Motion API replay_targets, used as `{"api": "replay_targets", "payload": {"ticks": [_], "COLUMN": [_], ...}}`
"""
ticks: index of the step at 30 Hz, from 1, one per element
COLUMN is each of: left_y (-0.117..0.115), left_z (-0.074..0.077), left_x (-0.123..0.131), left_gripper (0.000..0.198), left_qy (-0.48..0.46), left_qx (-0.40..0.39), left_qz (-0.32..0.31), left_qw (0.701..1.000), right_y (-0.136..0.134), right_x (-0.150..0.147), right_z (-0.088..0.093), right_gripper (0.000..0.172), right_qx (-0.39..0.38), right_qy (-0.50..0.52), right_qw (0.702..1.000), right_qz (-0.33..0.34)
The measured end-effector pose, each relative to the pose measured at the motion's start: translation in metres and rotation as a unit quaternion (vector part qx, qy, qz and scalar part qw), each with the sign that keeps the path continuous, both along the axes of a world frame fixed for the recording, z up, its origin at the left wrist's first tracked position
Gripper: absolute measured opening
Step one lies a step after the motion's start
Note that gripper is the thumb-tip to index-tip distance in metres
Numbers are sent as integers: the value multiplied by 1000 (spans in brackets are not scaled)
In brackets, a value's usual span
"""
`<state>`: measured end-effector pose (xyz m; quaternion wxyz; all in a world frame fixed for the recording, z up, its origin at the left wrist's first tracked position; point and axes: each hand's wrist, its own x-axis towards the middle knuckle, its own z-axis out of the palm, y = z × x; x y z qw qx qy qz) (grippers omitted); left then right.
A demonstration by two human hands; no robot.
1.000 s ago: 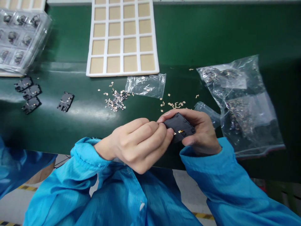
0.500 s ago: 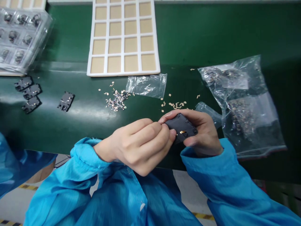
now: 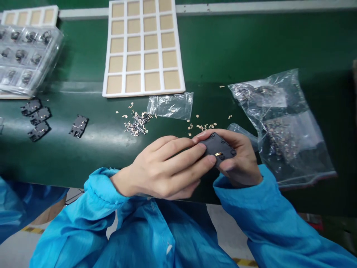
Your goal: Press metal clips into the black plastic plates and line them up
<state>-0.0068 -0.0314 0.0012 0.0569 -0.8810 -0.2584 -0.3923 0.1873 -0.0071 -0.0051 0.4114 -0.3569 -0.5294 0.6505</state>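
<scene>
A black plastic housing (image 3: 215, 143) with screw bosses along its edge is held above the near side of the green table. My right hand (image 3: 243, 158) grips it from the right, thumb at the lower edge and fingers along the far edge. From the left, my left hand (image 3: 167, 169) closes on it, two fingertips on its upper face; the thumb is hidden. One fingertip is beside a gold metal contact (image 3: 219, 154) on the housing. Beyond the hands lie small loose metal contacts (image 3: 206, 127) and a denser pile of metal pieces (image 3: 138, 123).
Similar black housings (image 3: 39, 116) lie at left, with a single housing (image 3: 79, 125) apart. A white compartment tray (image 3: 142, 53) stands at the back, beside a clear plastic bag (image 3: 170, 105). Clear blister trays (image 3: 28, 56) are far left; bags of parts (image 3: 287, 130) lie right.
My left fingers have slid rightward over the housing and straightened somewhat, with the fingertips now nearer the gold contact. My right hand keeps its grip. The view has shifted slightly.
</scene>
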Motion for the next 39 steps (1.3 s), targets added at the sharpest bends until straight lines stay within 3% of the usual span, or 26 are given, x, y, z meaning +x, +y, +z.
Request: {"api": "replay_targets", "payload": {"ticks": [11,14,19,27,35,39], "left_y": [2,4,7,5,7,6], "left_z": [-11,-17,-16,-14,-18,-17], "left_x": [7,9,8,7,8,8], "left_gripper": [17,27,53,50,44,50], "left_qy": [-89,-126,-178,-158,-124,-143], "left_qx": [-9,-57,-112,-96,-30,-102], "left_qz": [47,59,-19,8,47,40], "left_qw": [995,989,977,983,991,984], "right_y": [-2,-4,-5,-7,-3,-3], "right_x": [-5,-4,-1,0,-6,-6], "right_z": [0,5,13,12,11,8], "right_gripper": [40,39,36,29,28,24], "right_qx": [17,21,39,89,52,40], "right_qy": [47,41,19,-21,-111,-105], "right_qw": [999,999,999,996,992,993], "right_qz": [-19,3,20,5,-19,-31]}}
